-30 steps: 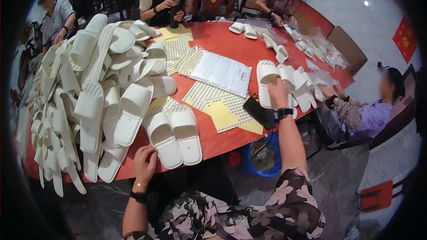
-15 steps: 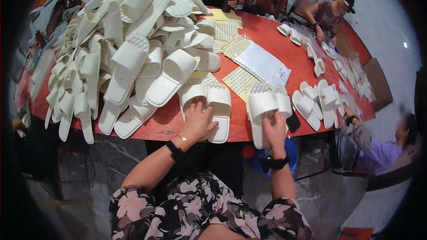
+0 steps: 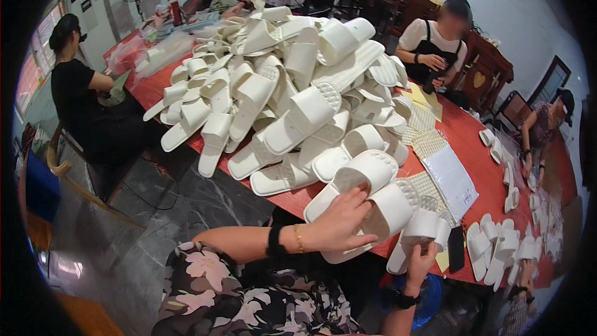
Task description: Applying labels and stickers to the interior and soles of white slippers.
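My left hand [image 3: 333, 223] has its fingers at the strap openings of a white slipper pair, its thumb stretched out to one side. The far slipper [image 3: 367, 171] and the near slipper [image 3: 395, 210] lie side by side, tilted, in front of the pile. My right hand [image 3: 421, 266] grips at the strap opening of a slipper [image 3: 418, 227] in another white pair, at the table's near edge. That pair's second slipper [image 3: 443, 231] is partly covered. The fingertips of both hands are partly hidden by the straps.
A tall slipper pile [image 3: 292, 87] covers much of the red table [image 3: 469, 149]. Sticker sheets [image 3: 429, 186], a white plastic packet [image 3: 453, 180] and a black phone [image 3: 456, 250] lie to the right. More slippers [image 3: 497, 246] sit beyond. Several people work around the table; a blue bin [image 3: 429, 302] stands below.
The view has swung left, bringing in a seated person in black. The pair at my left hand looks larger and more tilted, seemingly raised. My right hand stays at its slipper pair.
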Motion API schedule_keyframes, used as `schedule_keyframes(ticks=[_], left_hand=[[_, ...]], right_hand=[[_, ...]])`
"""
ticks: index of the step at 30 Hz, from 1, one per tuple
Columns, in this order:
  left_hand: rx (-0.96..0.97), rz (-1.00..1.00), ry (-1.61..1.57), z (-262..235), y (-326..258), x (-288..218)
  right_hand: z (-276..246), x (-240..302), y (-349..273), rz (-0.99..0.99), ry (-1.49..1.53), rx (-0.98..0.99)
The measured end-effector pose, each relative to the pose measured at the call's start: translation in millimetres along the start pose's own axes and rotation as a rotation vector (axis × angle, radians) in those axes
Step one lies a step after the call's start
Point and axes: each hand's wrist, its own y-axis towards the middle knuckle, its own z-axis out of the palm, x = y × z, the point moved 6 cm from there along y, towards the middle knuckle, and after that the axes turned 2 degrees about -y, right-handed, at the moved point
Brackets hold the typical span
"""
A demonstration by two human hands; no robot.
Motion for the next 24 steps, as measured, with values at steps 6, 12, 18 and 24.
schedule_keyframes(ticks=[6,12,18,24], left_hand=[[-0.233,-0.030,0.047,-139,18,43],[-0.486,-0.477,0.179,-237,-4,168],[-0.564,-0.720,0.361,-301,-26,266],[-0.386,-0.977,0.388,-387,-31,355]], right_hand=[[13,17,-9,0.032,0.007,0.125],[26,36,-16,0.048,-0.069,0.232],[36,32,-26,0.076,-0.078,0.275],[54,56,-28,0.064,0.018,0.388]])
